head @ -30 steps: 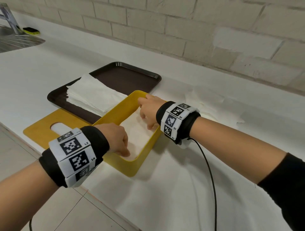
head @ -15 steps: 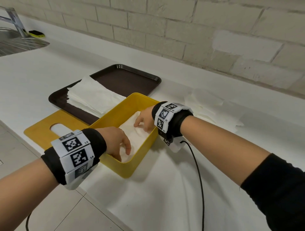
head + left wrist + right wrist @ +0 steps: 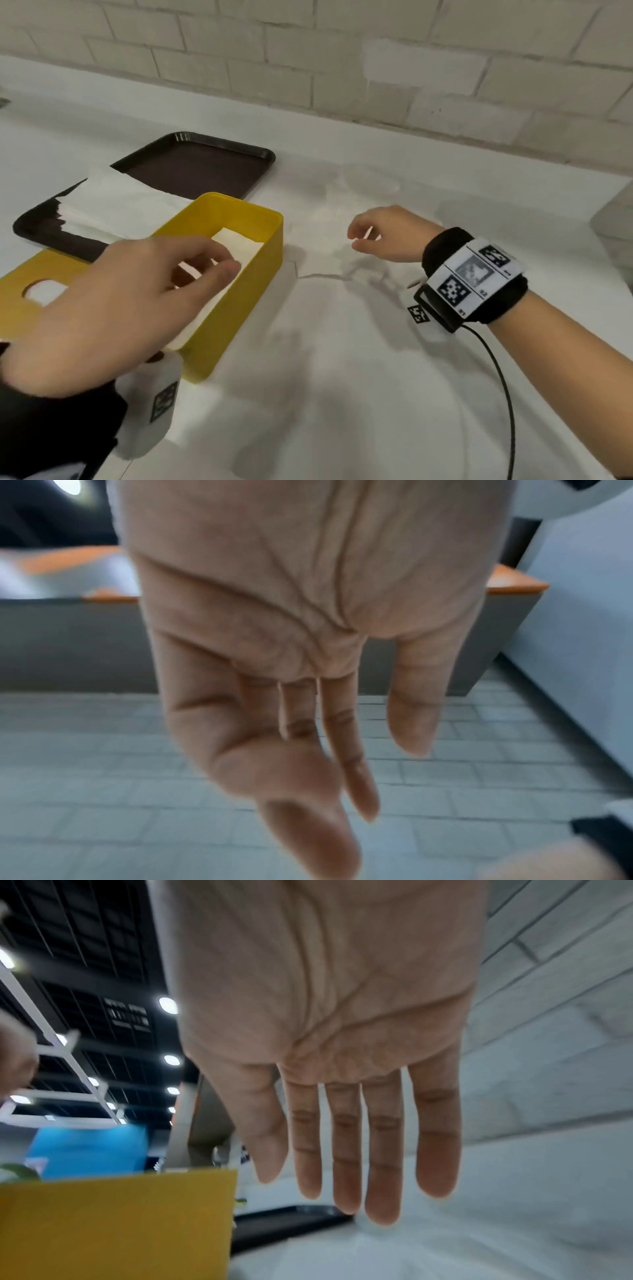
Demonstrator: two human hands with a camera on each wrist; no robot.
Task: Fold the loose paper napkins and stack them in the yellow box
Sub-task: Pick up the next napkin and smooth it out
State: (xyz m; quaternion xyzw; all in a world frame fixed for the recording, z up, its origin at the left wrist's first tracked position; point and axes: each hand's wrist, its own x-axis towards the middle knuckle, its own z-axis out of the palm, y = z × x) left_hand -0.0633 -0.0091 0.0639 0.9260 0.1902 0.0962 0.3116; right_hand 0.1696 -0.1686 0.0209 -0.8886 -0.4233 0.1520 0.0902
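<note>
Hands are both empty. Low at the frame's left in the head view, the left hand hovers over the yellow box with its fingers loosely spread, gripping nothing. A folded napkin lies inside that box. At centre right, the right hand hangs relaxed above loose paper napkins on the white counter, its fingers extended. Further napkins are stacked on the brown tray at upper left, beside the yellow lid.

Folded napkin in box; tray behind, lid left.
</note>
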